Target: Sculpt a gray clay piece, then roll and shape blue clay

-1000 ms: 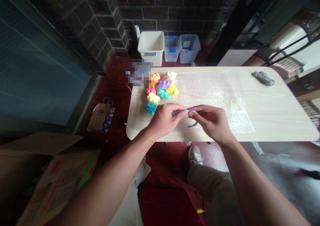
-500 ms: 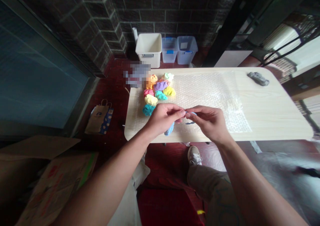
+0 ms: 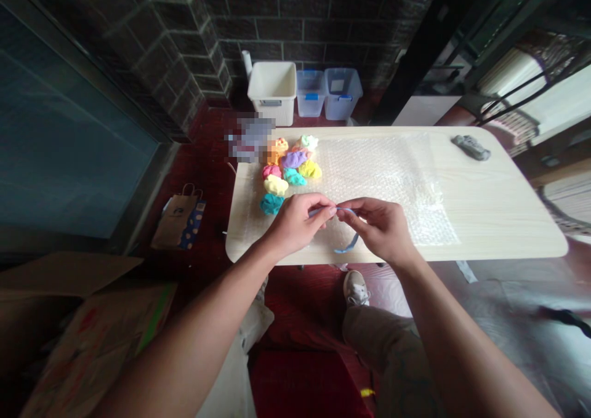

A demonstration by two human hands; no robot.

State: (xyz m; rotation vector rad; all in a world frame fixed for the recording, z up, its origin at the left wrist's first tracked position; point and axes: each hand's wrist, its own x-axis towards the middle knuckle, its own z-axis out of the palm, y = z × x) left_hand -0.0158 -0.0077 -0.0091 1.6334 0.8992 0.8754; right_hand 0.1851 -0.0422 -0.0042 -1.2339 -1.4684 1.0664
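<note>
Over the near edge of the table, both of my hands meet at the fingertips. A thin blue strip [image 3: 347, 247], perhaps fabric, is pinched between them. My left hand [image 3: 302, 221] is closed on one part of it, fingers and thumb pressed together. Close beside it, my right hand [image 3: 378, 226] pinches the strip too, and a loose end dangles below that hand. Left of my hands, several soft crumpled bundles lie in a cluster, among them a teal one [image 3: 272, 204], a pale yellow one [image 3: 276, 185] and a purple one [image 3: 294, 159]. Their material is unclear.
Bubble wrap [image 3: 383, 172] covers much of the pale table [image 3: 508, 215]. A grey crumpled bundle [image 3: 471, 148] lies at the far right. Beyond stand a white bin [image 3: 272, 92] and two clear tubs [image 3: 342, 95]. A paper bag [image 3: 178, 221] and cardboard box [image 3: 92, 344] are on the left.
The blue strip now hangs longer below my right hand. The light blue piece that hung below my left hand is out of sight. The hands stay close together.
</note>
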